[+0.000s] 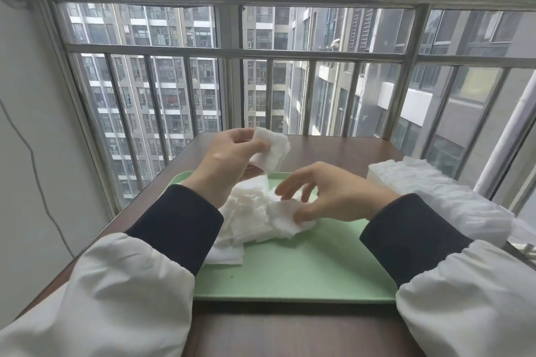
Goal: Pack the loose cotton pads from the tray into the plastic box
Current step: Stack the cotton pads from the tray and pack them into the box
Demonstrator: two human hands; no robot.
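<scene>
head view.

1. tray (304, 269): green, set flat on the brown table (333, 151), directly in front of the person. it keeps the loose stock in one place and within reach of both hands.
2. cotton pads (249, 220): a loose white pile on the left half of the tray, unaligned. this is the stock not yet packed.
3. left hand (229, 159): raised above the far edge of the tray. thumb and fingers are clamped on a small stack of pads (271, 151), edges roughly squared. judgement: the stack is held up as a collecting point, so pads are gathered into a neat block before transfer.
4. right hand (333, 197): low over the pile, fingers bent and spread apart, thumb tip resting on the top pad at the pile's right edge. no closed pinch shows. judgement: it is positioned to peel off the next pad and pass it to the left hand.
5. plastic box (385, 174): a pale ribbed block at the right edge of the table, beside the tray, is judged to be the box; its outline is blurred and this cannot be confirmed. crinkled clear wrapping (452, 203) lies just behind the right sleeve (412, 235).
6. window bars (310, 95) stand beyond the table.
7. markings: no brand, label or writing can be read on any item.
</scene>
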